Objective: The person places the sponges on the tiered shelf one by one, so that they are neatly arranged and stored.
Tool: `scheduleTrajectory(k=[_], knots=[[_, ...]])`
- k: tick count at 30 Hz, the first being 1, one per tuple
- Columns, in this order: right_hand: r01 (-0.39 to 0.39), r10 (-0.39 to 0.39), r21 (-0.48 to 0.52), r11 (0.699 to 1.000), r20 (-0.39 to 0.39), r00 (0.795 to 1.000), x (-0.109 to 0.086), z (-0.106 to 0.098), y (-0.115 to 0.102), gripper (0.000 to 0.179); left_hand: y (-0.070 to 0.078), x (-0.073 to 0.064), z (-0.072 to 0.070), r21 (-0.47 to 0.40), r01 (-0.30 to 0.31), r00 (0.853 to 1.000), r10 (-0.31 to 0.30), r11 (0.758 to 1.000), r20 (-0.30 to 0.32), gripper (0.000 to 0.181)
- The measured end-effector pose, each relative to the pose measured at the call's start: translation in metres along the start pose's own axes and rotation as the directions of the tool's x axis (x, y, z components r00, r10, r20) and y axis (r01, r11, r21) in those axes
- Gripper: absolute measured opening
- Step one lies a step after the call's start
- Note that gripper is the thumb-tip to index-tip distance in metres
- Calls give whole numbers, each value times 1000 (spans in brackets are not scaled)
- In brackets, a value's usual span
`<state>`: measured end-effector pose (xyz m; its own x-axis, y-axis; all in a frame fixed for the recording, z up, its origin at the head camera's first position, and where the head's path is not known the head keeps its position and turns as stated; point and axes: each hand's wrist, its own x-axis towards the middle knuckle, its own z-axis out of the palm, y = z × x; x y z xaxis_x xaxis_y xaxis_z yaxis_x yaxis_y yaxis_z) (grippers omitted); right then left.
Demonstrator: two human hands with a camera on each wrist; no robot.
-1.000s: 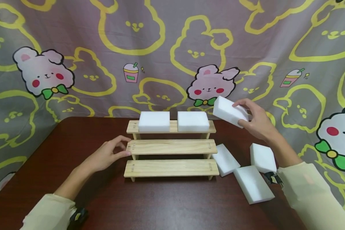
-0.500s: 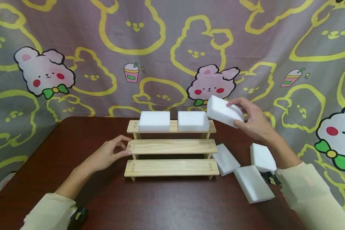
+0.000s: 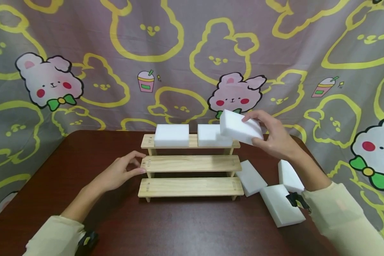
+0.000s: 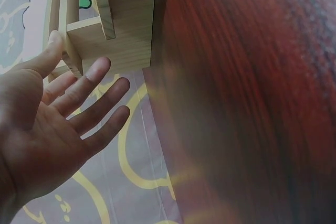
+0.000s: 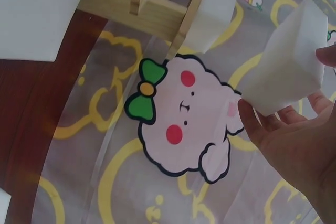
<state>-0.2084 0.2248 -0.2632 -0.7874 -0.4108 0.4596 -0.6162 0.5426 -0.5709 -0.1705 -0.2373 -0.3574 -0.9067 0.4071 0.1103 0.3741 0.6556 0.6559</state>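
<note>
A three-tier wooden stand [image 3: 191,163] stands on the dark red table. My left hand [image 3: 118,172] holds the left end of its middle board between thumb and index finger; the other fingers are extended in the left wrist view. Two white foam blocks lie on the top tier, the left one [image 3: 171,135] in full view. My right hand [image 3: 273,137] grips another white foam block [image 3: 240,127] between thumb and fingers, tilted in the air. In the head view it partly covers the right block [image 3: 208,134] on the top tier.
Three more white foam blocks lie right of the stand: one [image 3: 251,177] beside it, one [image 3: 283,206] nearer the front, and one [image 3: 289,176] partly hidden by my right forearm. A patterned curtain [image 3: 179,71] hangs behind the table [image 3: 185,227].
My right hand has carried the foam block leftward toward the right end of the top tier, lowering slightly at the end. My left hand has stayed at the stand.
</note>
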Motion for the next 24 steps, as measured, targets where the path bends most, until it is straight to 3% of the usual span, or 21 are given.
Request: scheduleTrajectory(k=[15, 24], knots=[[178, -179, 20, 984, 90, 980, 2, 18, -20, 50, -2, 0, 0, 6, -8, 1000, 8, 1000, -3, 41], [223, -230, 57, 973, 156, 961, 0, 33, -30, 53, 1, -1, 0, -5, -21, 1000, 21, 1000, -3, 41]])
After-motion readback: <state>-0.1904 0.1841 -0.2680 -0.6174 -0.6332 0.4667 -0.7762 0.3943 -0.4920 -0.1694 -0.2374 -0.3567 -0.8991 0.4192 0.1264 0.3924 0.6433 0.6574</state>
